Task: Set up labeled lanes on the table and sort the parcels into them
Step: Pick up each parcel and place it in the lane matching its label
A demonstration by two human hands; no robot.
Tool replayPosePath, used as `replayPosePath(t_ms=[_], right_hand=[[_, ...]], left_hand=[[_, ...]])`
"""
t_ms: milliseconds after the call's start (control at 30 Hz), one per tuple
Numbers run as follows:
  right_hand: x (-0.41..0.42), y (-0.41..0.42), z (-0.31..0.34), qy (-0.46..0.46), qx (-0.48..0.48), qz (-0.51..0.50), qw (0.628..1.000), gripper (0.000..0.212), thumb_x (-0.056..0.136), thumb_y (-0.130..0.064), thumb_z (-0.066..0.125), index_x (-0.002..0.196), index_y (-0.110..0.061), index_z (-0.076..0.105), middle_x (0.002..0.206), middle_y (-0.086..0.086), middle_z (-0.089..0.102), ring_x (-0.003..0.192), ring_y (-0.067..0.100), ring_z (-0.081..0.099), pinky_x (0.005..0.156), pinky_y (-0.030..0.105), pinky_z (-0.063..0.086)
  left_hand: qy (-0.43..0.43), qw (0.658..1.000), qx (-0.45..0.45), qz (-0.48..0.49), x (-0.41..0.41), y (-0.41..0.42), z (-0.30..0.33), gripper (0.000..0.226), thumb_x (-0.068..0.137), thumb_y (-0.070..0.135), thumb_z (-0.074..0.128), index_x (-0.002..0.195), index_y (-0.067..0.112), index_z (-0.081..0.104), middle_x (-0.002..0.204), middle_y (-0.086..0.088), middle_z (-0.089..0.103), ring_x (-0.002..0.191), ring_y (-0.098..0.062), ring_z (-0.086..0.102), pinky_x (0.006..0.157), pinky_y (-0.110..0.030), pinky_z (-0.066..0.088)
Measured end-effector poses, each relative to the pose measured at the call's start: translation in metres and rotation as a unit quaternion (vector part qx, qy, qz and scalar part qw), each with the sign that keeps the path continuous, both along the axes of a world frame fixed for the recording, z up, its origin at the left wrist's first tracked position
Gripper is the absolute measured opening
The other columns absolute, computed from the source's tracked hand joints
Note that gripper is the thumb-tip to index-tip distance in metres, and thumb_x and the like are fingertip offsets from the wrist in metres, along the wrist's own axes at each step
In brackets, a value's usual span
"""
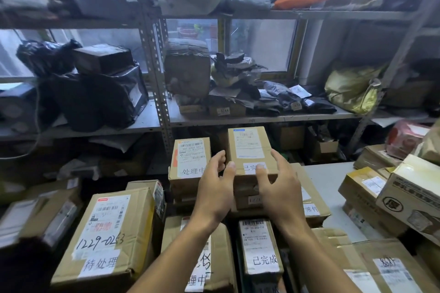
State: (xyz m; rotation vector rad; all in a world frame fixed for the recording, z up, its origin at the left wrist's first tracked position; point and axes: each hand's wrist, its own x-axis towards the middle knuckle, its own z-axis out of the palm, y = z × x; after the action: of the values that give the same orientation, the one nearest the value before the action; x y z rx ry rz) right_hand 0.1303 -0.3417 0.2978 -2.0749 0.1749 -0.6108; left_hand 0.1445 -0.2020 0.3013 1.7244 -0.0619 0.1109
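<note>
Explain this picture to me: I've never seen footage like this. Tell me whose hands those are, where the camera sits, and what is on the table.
There is no machine here. A person wears one wide-angle camera on the head, looking forward and down, so the two bare arms reaching in from the bottom are their own.

The left hand and right hand sit on either side of a small cardboard parcel at the top of a stack. The fingers are loosely spread; whether they actually grip it is hard to tell.

Beside it stands another small parcel with a handwritten label. Nearer the camera lie a large box marked 1229-0253 and a narrow labelled box. A bare patch of grey table shows to the right. Behind are metal shelves full of bags and packages.
</note>
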Motion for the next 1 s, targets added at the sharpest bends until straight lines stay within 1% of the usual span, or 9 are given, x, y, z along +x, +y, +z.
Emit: replayPosePath(t_ms=[67, 167, 267, 367, 433, 600, 700, 867, 1000], right_hand=[[-0.010, 0.020, 0.015, -0.017, -0.002, 0.025, 1.000, 0.049, 0.094, -0.037, 0.056, 0.141, -0.024, 0.048, 0.136, -0.008, 0.056, 0.128, 0.010, 0.048, 0.104, 0.030, 0.042], [-0.028, 0.062, 0.038, -0.043, 0.011, 0.067, 0.997, 0.054, 0.092, -0.042, 0.052, 0.143, -0.024, 0.047, 0.137, -0.004, 0.057, 0.124, 0.006, 0.052, 0.102, 0.028, 0.045], [-0.043, 0.112, 0.050, -0.045, 0.027, 0.135, 0.990, 0.048, 0.095, -0.035, 0.056, 0.141, -0.029, 0.047, 0.133, -0.012, 0.057, 0.114, -0.007, 0.054, 0.095, 0.022, 0.049], [-0.058, 0.171, 0.053, -0.040, 0.043, 0.182, 0.982, 0.048, 0.091, -0.038, 0.056, 0.138, -0.033, 0.050, 0.123, -0.021, 0.060, 0.110, -0.008, 0.058, 0.096, 0.028, 0.051], [-0.065, 0.215, 0.050, -0.029, 0.051, 0.209, 0.976, 0.051, 0.088, -0.041, 0.055, 0.139, -0.034, 0.050, 0.125, -0.018, 0.062, 0.112, -0.005, 0.059, 0.097, 0.031, 0.051], [-0.070, 0.324, 0.033, 0.000, 0.057, 0.257, 0.965, 0.047, 0.093, -0.030, 0.061, 0.139, -0.029, 0.050, 0.122, -0.017, 0.062, 0.110, -0.002, 0.060, 0.097, 0.033, 0.051], [-0.076, 0.381, 0.021, 0.025, 0.087, 0.291, 0.952, 0.046, 0.094, -0.026, 0.061, 0.139, -0.028, 0.051, 0.123, -0.015, 0.062, 0.110, -0.007, 0.059, 0.098, 0.024, 0.048], [-0.082, 0.442, 0.000, 0.062, 0.109, 0.319, 0.939, 0.043, 0.093, -0.027, 0.061, 0.135, -0.033, 0.053, 0.101, -0.038, 0.055, 0.098, -0.024, 0.054, 0.081, -0.001, 0.039], [-0.076, 0.467, -0.016, 0.107, 0.131, 0.335, 0.927, 0.043, 0.094, -0.031, 0.060, 0.135, -0.035, 0.052, 0.105, -0.031, 0.058, 0.097, -0.028, 0.050, 0.078, -0.005, 0.036]], left_hand=[[-0.031, 0.999, 0.007, 0.010, -0.004, 0.016, 0.013, 0.039, 0.099, 0.034, 0.053, 0.138, 0.031, 0.047, 0.126, 0.016, 0.056, 0.105, 0.015, 0.052, 0.074, 0.001, 0.040], [-0.079, 0.996, 0.023, 0.031, -0.016, 0.053, 0.030, 0.031, 0.098, 0.029, 0.056, 0.128, 0.033, 0.052, 0.111, 0.016, 0.060, 0.098, 0.015, 0.055, 0.072, -0.001, 0.043], [-0.104, 0.993, 0.032, 0.042, -0.036, 0.106, 0.038, 0.027, 0.097, 0.030, 0.058, 0.123, 0.037, 0.054, 0.109, 0.017, 0.064, 0.100, 0.012, 0.058, 0.074, -0.003, 0.046], [-0.110, 0.991, 0.033, 0.069, -0.062, 0.172, 0.038, 0.029, 0.091, 0.037, 0.058, 0.120, 0.040, 0.056, 0.106, 0.019, 0.064, 0.100, 0.012, 0.058, 0.075, -0.002, 0.043], [-0.104, 0.989, 0.041, 0.100, -0.077, 0.219, 0.034, 0.031, 0.088, 0.039, 0.058, 0.119, 0.040, 0.057, 0.107, 0.018, 0.064, 0.101, 0.012, 0.058, 0.076, -0.001, 0.042], [-0.092, 0.979, 0.059, 0.171, -0.103, 0.327, 0.017, 0.025, 0.095, 0.015, 0.061, 0.116, 0.028, 0.062, 0.109, 0.011, 0.064, 0.099, 0.011, 0.057, 0.076, -0.002, 0.042], [-0.081, 0.973, 0.060, 0.207, -0.116, 0.381, 0.008, 0.024, 0.094, 0.014, 0.062, 0.113, 0.028, 0.063, 0.108, 0.010, 0.065, 0.098, 0.008, 0.058, 0.078, -0.003, 0.042], [-0.042, 0.963, 0.075, 0.256, -0.132, 0.442, -0.015, 0.022, 0.093, 0.017, 0.063, 0.112, 0.029, 0.063, 0.107, 0.011, 0.066, 0.096, 0.006, 0.060, 0.078, -0.003, 0.043], [-0.008, 0.953, 0.067, 0.296, -0.132, 0.463, -0.032, 0.021, 0.092, 0.015, 0.065, 0.108, 0.029, 0.062, 0.107, 0.008, 0.067, 0.099, -0.003, 0.063, 0.084, -0.014, 0.047]])
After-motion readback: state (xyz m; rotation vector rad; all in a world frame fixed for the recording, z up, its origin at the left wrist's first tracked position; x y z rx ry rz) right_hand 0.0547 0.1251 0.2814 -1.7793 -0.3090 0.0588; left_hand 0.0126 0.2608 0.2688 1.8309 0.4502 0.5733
